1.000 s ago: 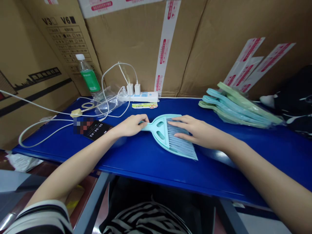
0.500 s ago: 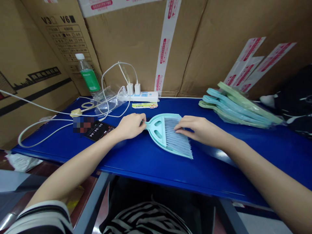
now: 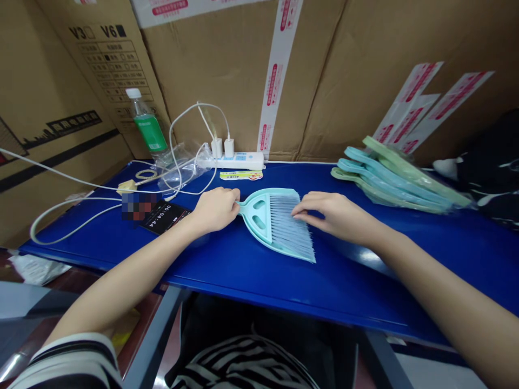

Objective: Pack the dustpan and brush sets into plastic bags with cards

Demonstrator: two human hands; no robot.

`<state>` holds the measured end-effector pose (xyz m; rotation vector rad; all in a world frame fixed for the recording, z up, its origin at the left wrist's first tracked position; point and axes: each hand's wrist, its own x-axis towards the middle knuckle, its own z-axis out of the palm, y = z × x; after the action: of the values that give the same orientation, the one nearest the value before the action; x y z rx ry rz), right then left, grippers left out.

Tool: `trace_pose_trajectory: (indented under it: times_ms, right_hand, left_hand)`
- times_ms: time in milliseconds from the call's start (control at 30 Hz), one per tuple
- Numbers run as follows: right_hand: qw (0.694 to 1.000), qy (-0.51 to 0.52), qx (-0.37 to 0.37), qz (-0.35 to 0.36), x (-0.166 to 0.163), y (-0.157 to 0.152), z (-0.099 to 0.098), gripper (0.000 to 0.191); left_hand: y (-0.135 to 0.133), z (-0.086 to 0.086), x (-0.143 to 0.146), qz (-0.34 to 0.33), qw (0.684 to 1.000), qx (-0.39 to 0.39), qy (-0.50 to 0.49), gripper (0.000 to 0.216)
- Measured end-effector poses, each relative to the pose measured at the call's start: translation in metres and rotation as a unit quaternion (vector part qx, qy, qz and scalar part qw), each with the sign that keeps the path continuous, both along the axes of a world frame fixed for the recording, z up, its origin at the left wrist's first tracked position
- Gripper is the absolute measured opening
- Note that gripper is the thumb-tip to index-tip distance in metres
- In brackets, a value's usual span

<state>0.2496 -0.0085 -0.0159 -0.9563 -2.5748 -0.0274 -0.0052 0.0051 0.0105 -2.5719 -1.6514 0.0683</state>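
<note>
A light blue hand brush lies nested in a matching dustpan on the blue table, bristles pointing right. My left hand is closed round the handle end, at the left of the set; the fingers hide most of the grip. Over the outer part of the grey-blue bristles is my right hand, with fingers bent and thumb and fingertips drawn close together. Whether anything is between those tips I cannot tell.
Bagged green and blue brush sets lie at the right rear. Behind are a power strip with chargers and loose white cables, a green-labelled bottle, and a phone beside my left forearm. Cardboard walls the back.
The brush and dustpan have shifted slightly left with my left hand. My right hand has stayed nearly in place, so its fingertips are now closer to the bristle ends.
</note>
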Motion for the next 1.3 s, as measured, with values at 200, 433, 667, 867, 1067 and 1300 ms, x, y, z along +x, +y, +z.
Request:
trace_pose_trajectory:
  times_ms: [200, 433, 667, 867, 1067, 1300]
  right_hand:
    - [1.000, 0.006, 0.005, -0.009, -0.002, -0.002, 0.001, 0.024]
    - [0.999, -0.008, 0.026, -0.021, -0.003, -0.004, 0.004, 0.028]
    - [0.999, -0.008, 0.029, -0.020, -0.004, -0.004, 0.004, 0.027]
    - [1.000, -0.002, 0.020, -0.006, -0.007, -0.004, 0.001, 0.026]
    - [1.000, 0.006, 0.006, -0.006, -0.009, -0.004, -0.002, 0.026]
    - [1.000, 0.022, 0.006, -0.002, -0.010, -0.004, -0.002, 0.025]
  left_hand:
    - [-0.002, 0.000, 0.001, 0.009, 1.000, -0.005, 0.005, 0.025]
    - [-0.002, -0.001, 0.001, -0.001, 1.000, 0.005, -0.001, 0.024]
    - [-0.003, 0.000, 0.002, 0.006, 1.000, -0.009, -0.005, 0.024]
    - [-0.004, 0.000, 0.003, -0.003, 1.000, -0.007, 0.011, 0.025]
    - [-0.003, -0.006, 0.002, -0.041, 0.999, 0.027, -0.011, 0.028]
    - [-0.001, -0.016, 0.002, -0.131, 0.985, 0.081, -0.083, 0.029]
